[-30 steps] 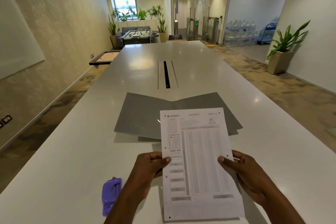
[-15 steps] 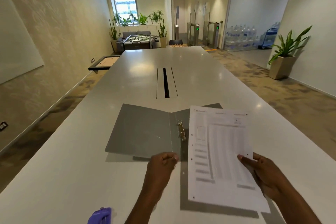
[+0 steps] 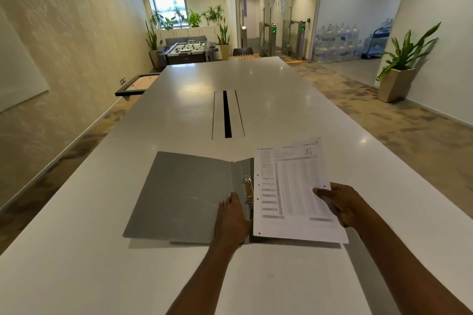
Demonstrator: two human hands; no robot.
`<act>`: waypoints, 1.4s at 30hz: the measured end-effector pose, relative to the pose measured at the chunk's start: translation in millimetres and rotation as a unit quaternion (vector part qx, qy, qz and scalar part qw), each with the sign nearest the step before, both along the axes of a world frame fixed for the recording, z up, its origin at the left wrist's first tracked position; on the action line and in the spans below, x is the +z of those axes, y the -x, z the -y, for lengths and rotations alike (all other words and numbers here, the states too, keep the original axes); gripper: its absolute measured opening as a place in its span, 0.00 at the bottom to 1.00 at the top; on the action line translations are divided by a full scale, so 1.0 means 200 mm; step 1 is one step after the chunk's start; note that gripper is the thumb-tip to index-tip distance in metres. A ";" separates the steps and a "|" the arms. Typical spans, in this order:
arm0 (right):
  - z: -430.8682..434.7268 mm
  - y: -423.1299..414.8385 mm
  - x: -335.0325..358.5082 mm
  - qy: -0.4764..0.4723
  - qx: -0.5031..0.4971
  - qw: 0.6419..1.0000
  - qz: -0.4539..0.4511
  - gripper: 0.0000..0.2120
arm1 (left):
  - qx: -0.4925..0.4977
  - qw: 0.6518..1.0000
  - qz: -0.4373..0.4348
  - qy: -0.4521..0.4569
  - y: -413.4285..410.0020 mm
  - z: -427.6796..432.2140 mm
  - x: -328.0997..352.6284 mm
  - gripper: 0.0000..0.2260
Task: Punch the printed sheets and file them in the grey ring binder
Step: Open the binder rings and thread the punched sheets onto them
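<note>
So the grey binder (image 3: pixel 184 197) lies wide open on the near part of a long white table (image 3: pixel 76 250), inside facing up, with the metal rings (image 3: pixel 247 189) standing along the spine in the middle. The left hand (image 3: pixel 231 217) rests flat on the left cover right next to the spine, fingers straight and together, not gripping anything, fingertips close to the rings. The right hand (image 3: pixel 340 202) pinches the printed sheets (image 3: pixel 289 192) at their right edge, thumb on top and the other fingers curled underneath. The sheets sit over the right half of the binder and cover it almost completely. Their left edge, which has small punched holes down it, sits just beside the rings, not threaded onto them as far as I can see. There's a shadow under the near edge of the paper, so it looks slightly lifted there. Further up the table there's a cable slot (image 3: pixel 226 114), then a foosball table (image 3: pixel 188 50) at the far end of the room, stacked water bottles (image 3: pixel 335 43) and a potted plant (image 3: pixel 399 79) off to the right.
</note>
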State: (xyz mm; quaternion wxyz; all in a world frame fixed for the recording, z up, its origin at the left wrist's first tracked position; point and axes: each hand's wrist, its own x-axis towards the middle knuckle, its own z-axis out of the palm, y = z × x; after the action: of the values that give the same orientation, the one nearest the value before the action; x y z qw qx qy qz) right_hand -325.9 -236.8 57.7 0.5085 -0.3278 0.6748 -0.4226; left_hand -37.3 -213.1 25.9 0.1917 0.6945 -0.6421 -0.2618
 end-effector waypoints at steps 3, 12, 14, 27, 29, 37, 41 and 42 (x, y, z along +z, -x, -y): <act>-0.02 -0.02 -0.05 -0.001 0.009 1.000 -0.013 0.05 | 0.000 1.000 0.006 0.015 0.00 -0.01 -0.03 0.48; -0.22 -0.01 -0.03 -0.004 0.016 1.000 0.003 0.06 | 0.007 0.999 -0.002 0.049 -0.02 -0.18 -0.14 0.48; -0.31 -0.03 -0.01 0.006 0.021 1.000 0.007 0.06 | 0.004 0.999 -0.001 0.048 -0.03 -0.25 -0.16 0.48; -0.91 0.01 -0.12 0.012 0.017 0.999 0.046 0.15 | 0.023 1.000 -0.018 -0.004 -0.06 -0.95 -0.13 0.50; -1.00 0.04 -0.10 0.010 0.007 0.999 0.040 0.14 | 0.024 0.999 -0.015 -0.016 -0.06 -1.09 -0.11 0.51; -1.06 0.14 -0.05 0.011 0.041 0.993 -0.109 0.05 | 0.026 0.999 -0.019 -0.032 -0.07 -1.32 -0.09 0.51; -1.06 0.10 -0.02 0.035 0.073 0.981 -0.178 0.01 | 0.026 0.999 -0.020 -0.033 -0.07 -1.31 -0.06 0.44; -1.05 0.09 -0.02 0.041 0.070 0.977 -0.197 0.05 | 0.025 0.999 -0.032 -0.030 -0.07 -1.31 -0.06 0.42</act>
State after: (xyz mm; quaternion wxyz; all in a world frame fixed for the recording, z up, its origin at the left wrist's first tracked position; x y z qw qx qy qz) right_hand -344.8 -26.9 54.5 0.3801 -0.4717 0.7192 -0.3401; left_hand -23.3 48.2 14.7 0.1982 0.7072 -0.6098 -0.2979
